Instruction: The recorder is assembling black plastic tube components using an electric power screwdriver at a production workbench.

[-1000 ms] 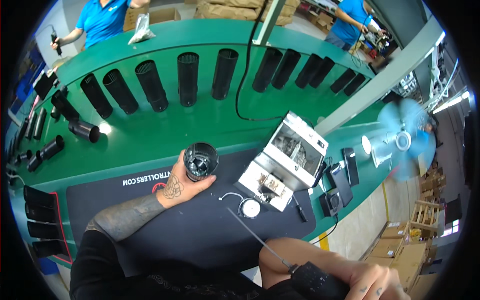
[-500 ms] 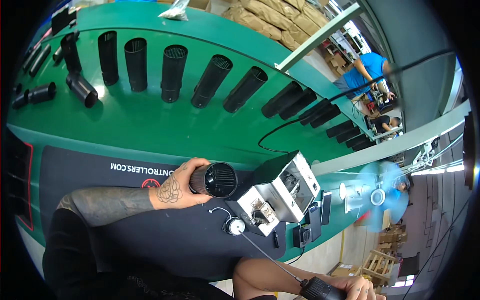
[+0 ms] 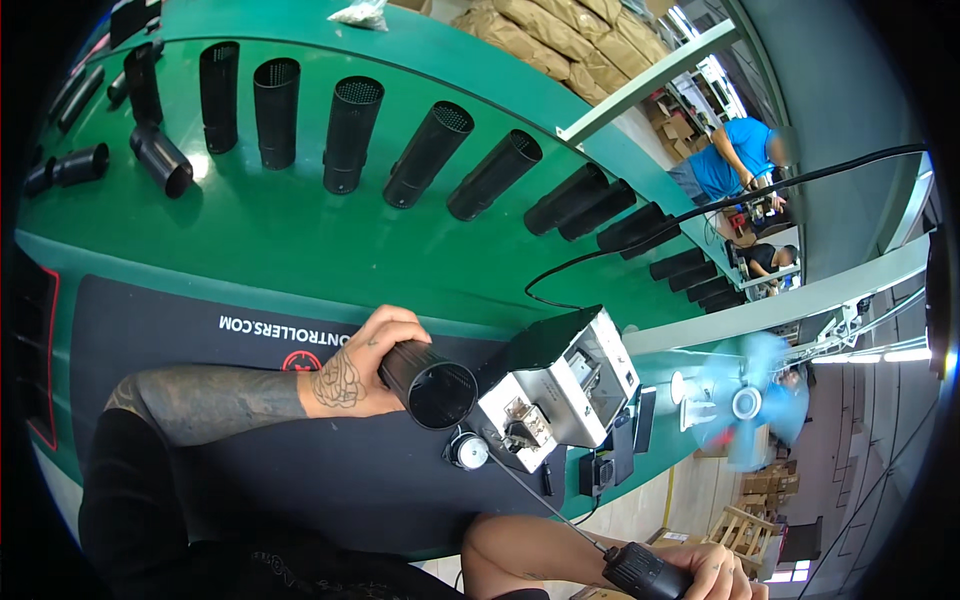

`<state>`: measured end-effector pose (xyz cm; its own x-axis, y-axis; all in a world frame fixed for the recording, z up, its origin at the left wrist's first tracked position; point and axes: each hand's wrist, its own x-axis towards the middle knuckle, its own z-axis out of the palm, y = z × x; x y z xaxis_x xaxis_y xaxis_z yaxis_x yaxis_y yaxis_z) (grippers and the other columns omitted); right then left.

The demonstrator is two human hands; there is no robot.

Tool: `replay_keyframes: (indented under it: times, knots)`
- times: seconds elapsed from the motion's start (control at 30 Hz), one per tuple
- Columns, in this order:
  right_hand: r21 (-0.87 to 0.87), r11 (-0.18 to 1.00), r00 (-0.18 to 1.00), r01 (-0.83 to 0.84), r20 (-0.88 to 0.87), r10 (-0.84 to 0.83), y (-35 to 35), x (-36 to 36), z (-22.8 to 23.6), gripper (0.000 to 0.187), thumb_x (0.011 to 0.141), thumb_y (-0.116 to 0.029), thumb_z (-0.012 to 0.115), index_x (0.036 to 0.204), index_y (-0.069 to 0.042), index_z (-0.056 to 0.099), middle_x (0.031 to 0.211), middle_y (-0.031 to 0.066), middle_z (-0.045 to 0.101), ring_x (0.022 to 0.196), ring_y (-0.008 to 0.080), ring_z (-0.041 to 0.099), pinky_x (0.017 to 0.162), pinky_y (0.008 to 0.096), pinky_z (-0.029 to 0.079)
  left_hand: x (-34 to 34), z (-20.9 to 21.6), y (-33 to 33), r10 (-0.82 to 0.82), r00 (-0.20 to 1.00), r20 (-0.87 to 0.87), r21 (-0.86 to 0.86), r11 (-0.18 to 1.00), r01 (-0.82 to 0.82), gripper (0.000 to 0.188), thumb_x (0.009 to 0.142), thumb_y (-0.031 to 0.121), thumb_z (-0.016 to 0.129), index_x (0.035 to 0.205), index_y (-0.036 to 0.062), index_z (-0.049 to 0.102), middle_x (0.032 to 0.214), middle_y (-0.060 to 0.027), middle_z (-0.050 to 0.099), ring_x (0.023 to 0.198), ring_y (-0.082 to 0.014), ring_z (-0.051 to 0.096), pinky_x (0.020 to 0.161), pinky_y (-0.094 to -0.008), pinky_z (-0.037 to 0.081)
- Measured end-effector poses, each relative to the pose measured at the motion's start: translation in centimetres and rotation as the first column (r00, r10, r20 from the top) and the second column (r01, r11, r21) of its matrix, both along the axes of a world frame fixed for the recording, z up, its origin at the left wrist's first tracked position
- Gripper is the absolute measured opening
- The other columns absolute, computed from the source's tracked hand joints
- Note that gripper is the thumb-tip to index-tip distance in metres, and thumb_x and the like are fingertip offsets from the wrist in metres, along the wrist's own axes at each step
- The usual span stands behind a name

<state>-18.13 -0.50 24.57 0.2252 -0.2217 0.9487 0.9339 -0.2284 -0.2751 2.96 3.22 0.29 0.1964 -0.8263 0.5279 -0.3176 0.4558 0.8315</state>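
Note:
My left hand [image 3: 360,372] is wrapped round a ribbed black tube [image 3: 405,375] above the dark mat. The tube's open mouth tilts toward the lower right. In my right hand [image 3: 715,575], at the lower right, is the dark knurled handle of a long-shafted screwdriver [image 3: 645,570]. Its thin shaft runs up and left toward a round silver-white part [image 3: 466,451] just below the tube; I cannot tell whether the tip touches it. Right of the tube stands a silver and black boxy machine [image 3: 545,390] with an open top.
Several black tubes [image 3: 350,135] stand in a row along the green bench [image 3: 290,220]; others lie at the left [image 3: 160,160]. A black cable [image 3: 700,210] crosses above the bench near a grey metal post. A fan [image 3: 745,403] spins at the right. Two people work farther off.
My left hand has tipped the tube, so its open mouth now points lower and more to the right. The white wire by the round part no longer shows. My right hand stays nearly in place.

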Motion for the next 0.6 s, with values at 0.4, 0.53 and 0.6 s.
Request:
replay_keyframes:
  times: [0.4, 0.53, 0.6]
  knots:
    - [-0.02, 0.969, 0.918, 0.246, -0.316, -0.239, -1.2, -4.1, -1.0, 0.052, 0.078, -0.043, 0.067, 0.113, -0.008, 0.052, 0.071, 0.0011, 0.053, 0.05, 0.0107, 0.05, 0.048, 0.0234, 0.046, 0.5, -1.0, -0.5, -0.004, 1.0, -0.007, -0.033, 0.999, 0.004, 0.069, 0.055, 0.008, 0.078, 0.115, 0.004, 0.044, 0.112, -0.0132, 0.051, 0.105, -0.0301, 0.053, 0.091, -0.0385, 0.042]
    - [0.032, 0.887, 0.85, 0.46, -0.303, -0.43, -2.0, -4.1, -1.7, 0.05, 0.07, -0.031, 0.073, 0.101, -0.003, 0.046, 0.07, 0.0005, 0.047, 0.05, 0.008, 0.047, 0.05, 0.0198, 0.039, -0.2, -0.5, -1.5, -0.039, 0.999, -0.014, 0.024, 0.999, 0.039, 0.069, 0.06, 0.01, 0.084, 0.114, 0.0057, 0.041, 0.111, -0.0103, 0.052, 0.106, -0.0216, 0.053, 0.092, -0.0326, 0.044]
    - [0.083, 0.896, 0.869, 0.437, -0.297, -0.396, -2.5, -3.5, -2.5, 0.055, 0.069, -0.039, 0.072, 0.102, -0.003, 0.046, 0.075, 0.0022, 0.046, 0.052, 0.009, 0.045, 0.054, 0.0221, 0.036, -0.2, -1.0, -1.3, -0.048, 0.999, 0.001, 0.031, 0.998, 0.048, 0.07, 0.061, 0.01, 0.084, 0.115, 0.0058, 0.04, 0.111, -0.0107, 0.051, 0.106, -0.0208, 0.053, 0.092, -0.0327, 0.044]
